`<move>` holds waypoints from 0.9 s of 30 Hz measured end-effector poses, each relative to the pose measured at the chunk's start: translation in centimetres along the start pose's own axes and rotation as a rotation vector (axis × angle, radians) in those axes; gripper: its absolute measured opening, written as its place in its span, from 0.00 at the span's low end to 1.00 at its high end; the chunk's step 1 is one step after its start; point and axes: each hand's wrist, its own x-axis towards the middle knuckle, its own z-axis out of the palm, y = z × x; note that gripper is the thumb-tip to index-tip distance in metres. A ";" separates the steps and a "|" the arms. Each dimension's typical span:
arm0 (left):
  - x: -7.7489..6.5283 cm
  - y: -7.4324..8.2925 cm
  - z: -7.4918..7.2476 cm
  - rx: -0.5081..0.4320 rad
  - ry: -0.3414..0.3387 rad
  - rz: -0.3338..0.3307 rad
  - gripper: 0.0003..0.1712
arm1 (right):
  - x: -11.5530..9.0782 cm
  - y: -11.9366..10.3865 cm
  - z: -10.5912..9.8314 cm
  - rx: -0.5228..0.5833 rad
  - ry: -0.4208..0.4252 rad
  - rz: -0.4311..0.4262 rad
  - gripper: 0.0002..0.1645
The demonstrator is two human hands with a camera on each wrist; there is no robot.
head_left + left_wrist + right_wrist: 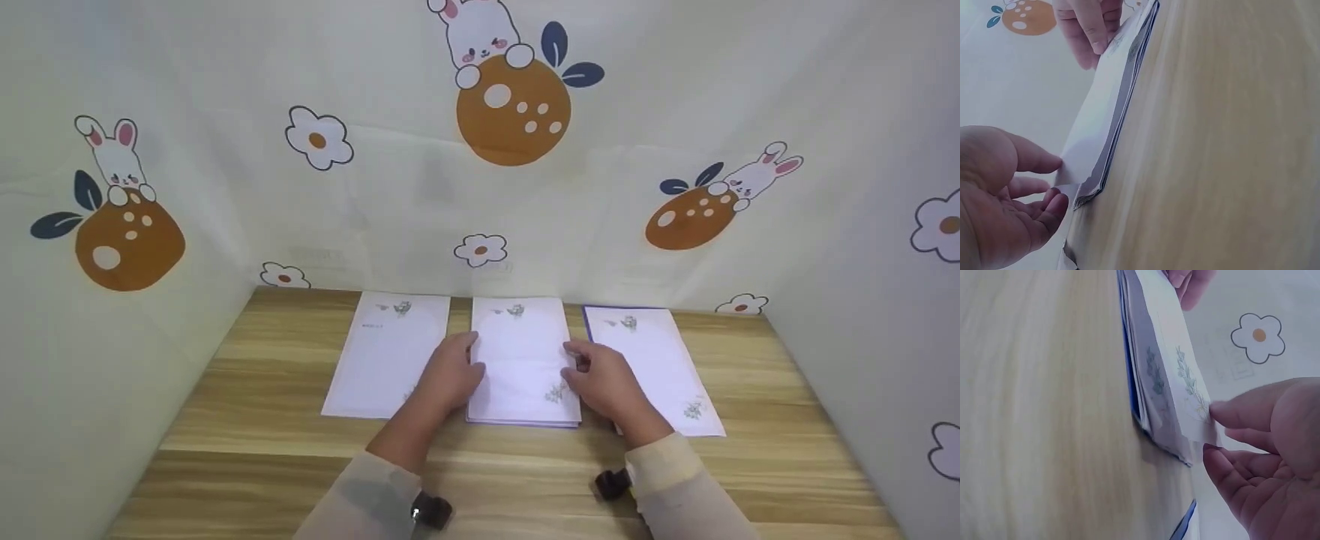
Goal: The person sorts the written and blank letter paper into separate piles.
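Observation:
A stack of white paper sheets [517, 386] lies in the middle of the table in the head view, with small green plant and boat-like prints on it. My left hand [452, 371] pinches the left edge of the top sheet [1092, 129]. On the opposite side, my right hand [609, 381] pinches the right edge between thumb and fingers. In the right wrist view the top sheet [1176, 343] stands slightly raised from the sheets below, whose plant print [1155, 374] shows beside it. Blue shows along the stack's lower edge.
Left of the stack lies another printed white sheet [382, 367], partly behind my left hand. To the right is a similar one [660, 360] with a blue edge. A wood-grain table [247, 390] carries everything, closed in by pale cloth walls [405, 195] printed with rabbits, oranges and flowers.

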 end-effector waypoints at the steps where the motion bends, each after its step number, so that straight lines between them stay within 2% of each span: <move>1: 0.0 0.0 -0.1 -0.018 0.009 -0.002 0.35 | 0.0 -0.1 0.0 0.020 0.006 0.012 0.30; 9: -0.6 0.8 -0.1 -0.084 0.049 0.045 0.36 | -0.3 -0.2 -0.7 0.093 0.057 0.000 0.31; 13: -0.9 1.6 0.4 -0.138 0.064 0.069 0.36 | -0.4 0.5 -1.8 0.110 0.064 0.014 0.32; 16: -1.1 2.5 1.0 -0.143 0.068 0.093 0.36 | -0.6 1.4 -2.9 0.127 0.066 0.048 0.33; 21: -1.3 4.1 2.5 -0.102 0.055 0.119 0.38 | -1.0 3.2 -4.8 0.137 0.080 0.097 0.34; 27: -1.4 5.9 5.4 -0.191 0.016 0.176 0.39 | -1.8 5.6 -7.1 0.143 0.095 0.130 0.33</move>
